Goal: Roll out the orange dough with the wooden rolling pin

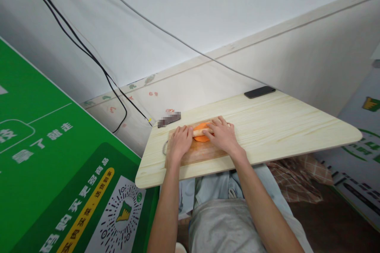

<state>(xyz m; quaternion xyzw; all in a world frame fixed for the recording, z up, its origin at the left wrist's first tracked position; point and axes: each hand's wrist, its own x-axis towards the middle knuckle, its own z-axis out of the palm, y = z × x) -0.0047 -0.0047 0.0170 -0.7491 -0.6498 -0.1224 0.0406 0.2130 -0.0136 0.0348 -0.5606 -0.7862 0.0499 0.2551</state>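
A wooden rolling pin (198, 132) lies across a flat orange sheet of dough or clay (202, 138) on a wooden board (204, 154). My left hand (181, 140) is closed over the pin's left end, its fingers curled on top. Toward the other end, my right hand (221, 133) grips the pin with bent fingers, and a bit of the pin's tip shows beyond it. The orange sheet shows above and below the pin between my hands; the part under the pin and my right hand is hidden.
The board sits on a light wood-grain table (285, 122) against the wall. A dark phone (259, 92) lies near its back edge, and a blurred dark object (169, 119) at the back left. Black cables (89, 51) hang left, above a green printed panel (53, 146).
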